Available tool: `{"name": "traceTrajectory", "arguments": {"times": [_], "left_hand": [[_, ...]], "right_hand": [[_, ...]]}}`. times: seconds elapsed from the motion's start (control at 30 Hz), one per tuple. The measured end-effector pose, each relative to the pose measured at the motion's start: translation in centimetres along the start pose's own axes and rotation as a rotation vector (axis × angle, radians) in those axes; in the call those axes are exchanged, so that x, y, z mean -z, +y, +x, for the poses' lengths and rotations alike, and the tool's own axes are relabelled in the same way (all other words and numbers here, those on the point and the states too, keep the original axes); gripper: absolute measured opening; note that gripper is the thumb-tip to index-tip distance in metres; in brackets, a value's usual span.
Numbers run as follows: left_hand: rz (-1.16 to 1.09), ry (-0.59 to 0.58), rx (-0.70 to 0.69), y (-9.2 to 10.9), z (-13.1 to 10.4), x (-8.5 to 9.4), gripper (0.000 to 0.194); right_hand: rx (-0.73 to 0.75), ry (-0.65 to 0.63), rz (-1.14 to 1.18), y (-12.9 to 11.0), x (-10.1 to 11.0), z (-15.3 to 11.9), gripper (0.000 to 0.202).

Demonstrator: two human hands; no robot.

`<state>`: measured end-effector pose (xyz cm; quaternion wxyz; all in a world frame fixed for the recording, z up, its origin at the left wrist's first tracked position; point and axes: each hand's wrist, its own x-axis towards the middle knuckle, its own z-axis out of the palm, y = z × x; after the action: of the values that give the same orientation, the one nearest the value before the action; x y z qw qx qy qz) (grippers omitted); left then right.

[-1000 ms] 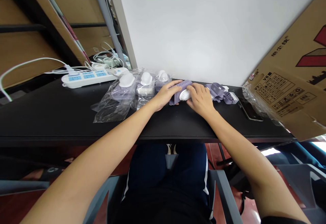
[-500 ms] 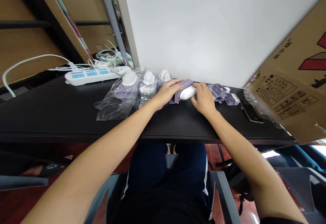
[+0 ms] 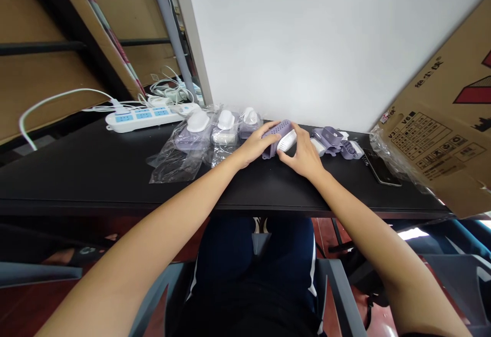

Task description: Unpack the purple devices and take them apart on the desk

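My left hand is closed around a purple plastic piece dotted with small holes, held just above the black table. Against the right side of that piece is a white oval brush with bristles showing. My right hand grips the brush between thumb and fingers. Whether the brush is fixed to the purple piece, I cannot tell. Left of my hands stand several purple-and-white brush sets in clear plastic bags. To the right lie loose purple parts and a white piece.
A white power strip with cables lies at the back left of the black table. On the right are a dark phone, crumpled clear plastic and a large cardboard box. A white wall panel rises behind.
My right hand's fingers have closed further around the white brush, and its thumb is now at the lower edge. The brush and purple piece are tilted more steeply. The view has shifted slightly.
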<state>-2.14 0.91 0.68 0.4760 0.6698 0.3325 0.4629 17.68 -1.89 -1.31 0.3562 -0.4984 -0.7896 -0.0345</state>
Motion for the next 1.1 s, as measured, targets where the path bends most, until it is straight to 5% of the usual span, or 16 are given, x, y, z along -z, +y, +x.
{"name": "traceTrajectory", "arguments": {"times": [0.57, 0.93, 1.1], "left_hand": [[-0.068, -0.009, 0.149, -0.1, -0.3, 0.1, 0.07], [-0.076, -0.003, 0.232, 0.3, -0.2, 0.3, 0.069], [-0.075, 0.002, 0.234, 0.5, -0.2, 0.4, 0.063]], "right_hand": [[0.064, 0.028, 0.038, 1.4, -0.7, -0.2, 0.059], [0.244, -0.012, -0.514, 0.8, -0.2, 0.2, 0.05], [0.295, -0.023, -0.577, 0.5, 0.0, 0.1, 0.051]]}}
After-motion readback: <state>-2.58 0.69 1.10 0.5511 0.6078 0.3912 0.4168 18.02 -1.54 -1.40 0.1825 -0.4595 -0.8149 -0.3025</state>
